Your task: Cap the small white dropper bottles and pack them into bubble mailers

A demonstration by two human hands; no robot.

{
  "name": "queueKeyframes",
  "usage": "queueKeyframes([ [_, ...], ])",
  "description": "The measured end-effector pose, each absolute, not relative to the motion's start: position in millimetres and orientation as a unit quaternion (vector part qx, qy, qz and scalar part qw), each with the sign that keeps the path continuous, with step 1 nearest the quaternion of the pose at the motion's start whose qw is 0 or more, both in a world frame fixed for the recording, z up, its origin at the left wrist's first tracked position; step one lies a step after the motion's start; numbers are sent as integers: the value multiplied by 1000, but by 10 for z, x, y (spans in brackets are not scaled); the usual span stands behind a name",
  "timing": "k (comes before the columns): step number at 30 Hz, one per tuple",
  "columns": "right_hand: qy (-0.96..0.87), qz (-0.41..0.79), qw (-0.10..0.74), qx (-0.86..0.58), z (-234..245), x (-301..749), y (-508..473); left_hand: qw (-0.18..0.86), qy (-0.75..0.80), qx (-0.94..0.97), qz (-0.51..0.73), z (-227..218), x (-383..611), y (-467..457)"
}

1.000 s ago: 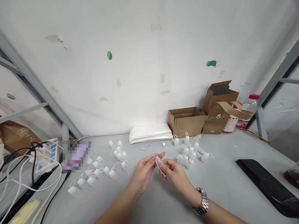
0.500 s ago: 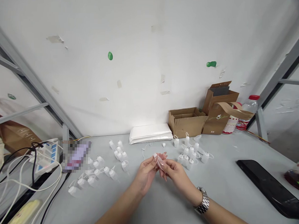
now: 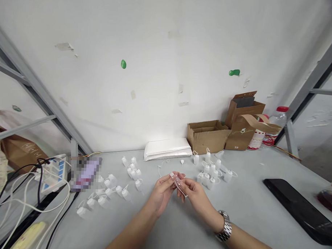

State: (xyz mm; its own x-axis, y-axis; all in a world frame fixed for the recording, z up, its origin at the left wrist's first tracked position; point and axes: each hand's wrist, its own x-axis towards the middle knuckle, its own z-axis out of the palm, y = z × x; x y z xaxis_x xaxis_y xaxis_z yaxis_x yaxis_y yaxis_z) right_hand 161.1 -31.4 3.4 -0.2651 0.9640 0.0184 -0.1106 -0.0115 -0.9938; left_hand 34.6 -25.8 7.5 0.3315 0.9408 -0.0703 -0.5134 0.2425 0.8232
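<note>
In front of me, above the desk, my left hand (image 3: 164, 188) and my right hand (image 3: 192, 189) meet with fingers closed. Between their thumbs and fingertips is a small clear plastic piece (image 3: 181, 186), long and narrow with a pale edge; fingers cover part of it, so its exact kind is unclear. Just beyond the hands lie a small white nozzle tip (image 3: 182, 162) and a thin white strap with a ring (image 3: 159, 169). Small translucent squeeze bottles (image 3: 211, 183) with strapped caps stand to the right of my hands, and more bottles (image 3: 102, 200) are grouped to the left.
A stack of white sheets (image 3: 167, 148) lies against the wall, beside an open cardboard box (image 3: 209, 138) and a brown paper bag (image 3: 238, 136). A black flat device (image 3: 296, 209) rests at right. Left are a phone (image 3: 86, 174), a power strip (image 3: 54, 175) and tangled cables.
The clear piece has turned slightly in my fingers, its pale-edged end now showing toward the right palm. My hands stay together in nearly the same place. The bottles have not moved.
</note>
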Motion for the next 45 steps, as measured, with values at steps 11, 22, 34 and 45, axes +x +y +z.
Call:
queueKeyframes([
  [11, -515, 659, 437, -331, 26, 1618, -320, 717, 328, 346, 508, 85, 345, -291],
  [22, -485, 672, 439, -346, -43, 1602, -314, 721, 319, 336, 514, 51, 361, -286],
  [34, -622, 441, 460, -455, -14, 1622, -374, 728, 308, 321, 522, 84, 372, -280],
  [45, -535, 545, 477, -435, -58, 1579, -392, 715, 306, 346, 525, 15, 389, -306],
])
